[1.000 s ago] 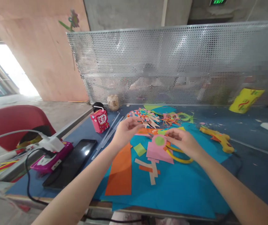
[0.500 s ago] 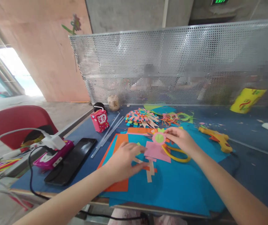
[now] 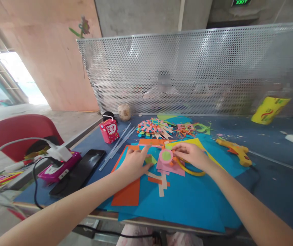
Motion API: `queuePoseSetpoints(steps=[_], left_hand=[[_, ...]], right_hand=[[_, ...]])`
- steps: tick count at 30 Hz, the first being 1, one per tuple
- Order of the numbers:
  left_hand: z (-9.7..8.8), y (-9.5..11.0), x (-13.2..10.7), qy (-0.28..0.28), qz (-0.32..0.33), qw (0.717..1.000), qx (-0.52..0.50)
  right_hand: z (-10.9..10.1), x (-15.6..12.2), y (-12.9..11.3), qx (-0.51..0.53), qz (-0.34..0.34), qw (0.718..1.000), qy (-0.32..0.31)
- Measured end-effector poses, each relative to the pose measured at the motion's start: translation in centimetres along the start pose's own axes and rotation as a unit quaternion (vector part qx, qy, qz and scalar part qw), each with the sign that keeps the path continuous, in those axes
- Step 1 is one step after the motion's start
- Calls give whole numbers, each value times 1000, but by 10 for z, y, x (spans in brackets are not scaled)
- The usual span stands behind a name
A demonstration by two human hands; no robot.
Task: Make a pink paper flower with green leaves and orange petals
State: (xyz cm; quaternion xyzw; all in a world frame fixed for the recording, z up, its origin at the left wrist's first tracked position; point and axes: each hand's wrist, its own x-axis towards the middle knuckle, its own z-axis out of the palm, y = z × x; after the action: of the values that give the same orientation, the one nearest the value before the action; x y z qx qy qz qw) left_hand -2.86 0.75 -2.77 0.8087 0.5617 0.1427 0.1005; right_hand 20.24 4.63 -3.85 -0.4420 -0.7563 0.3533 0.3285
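My right hand [image 3: 191, 155] pinches the edge of a small paper flower [image 3: 166, 156], a pink scalloped ring with a green centre. To the left, my left hand [image 3: 134, 160] is open, thumb and forefinger apart around a small green paper piece [image 3: 150, 159]; whether they touch it I cannot tell. Scissors with yellow handles [image 3: 191, 172] lie partly hidden beneath my right hand. Pink paper [image 3: 178, 168] is under the flower. Cream paper strips [image 3: 161, 189] and an orange strip [image 3: 154, 180] lie on large blue paper [image 3: 182, 208].
Orange sheets [image 3: 127, 194] and yellow paper [image 3: 199, 143] lie around my hands. Behind stands a fringed paper pile [image 3: 155, 128]. A yellow glue gun [image 3: 234, 152] is at right; a phone [image 3: 81, 172], power strip [image 3: 59, 167], drink carton [image 3: 110, 131] and clear glue sticks [image 3: 118, 145] are at left.
My right hand has moved slightly left with the paper flower. My left hand has risen away from the cream strips to the green piece. More yellow paper shows behind my right hand.
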Motion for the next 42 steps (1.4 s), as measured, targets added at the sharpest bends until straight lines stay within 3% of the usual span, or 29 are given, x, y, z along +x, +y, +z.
queuePoseSetpoints(steps=[5,11,16,20,22,25,29,33,37,42], left_hand=[[-1,2,11,11,-24,1000,-10],[3,-9,15,14,-27,994,-107],[15,-21,22,45,-25,983,-178],[14,-16,21,77,-8,973,-218],[10,-10,18,103,6,967,-232],[5,-3,13,130,19,958,-255],[5,1,9,170,14,928,-331],[7,3,9,130,-35,874,-466],[6,4,10,119,-67,844,-518],[5,4,11,120,-57,814,-565]], right_hand=[[4,-6,-3,-114,-61,992,1],[3,-12,-7,-197,-130,972,1],[12,-23,-26,-205,-212,950,-105],[22,-30,-36,-202,-237,930,-194],[24,-31,-36,-206,-240,926,-205],[25,-33,-32,-218,-308,906,-194],[26,-33,-32,-237,-360,881,-197],[29,-31,-33,-256,-377,870,-187],[30,-32,-28,-263,-324,895,-159],[31,-31,-24,-211,-259,938,-91]])
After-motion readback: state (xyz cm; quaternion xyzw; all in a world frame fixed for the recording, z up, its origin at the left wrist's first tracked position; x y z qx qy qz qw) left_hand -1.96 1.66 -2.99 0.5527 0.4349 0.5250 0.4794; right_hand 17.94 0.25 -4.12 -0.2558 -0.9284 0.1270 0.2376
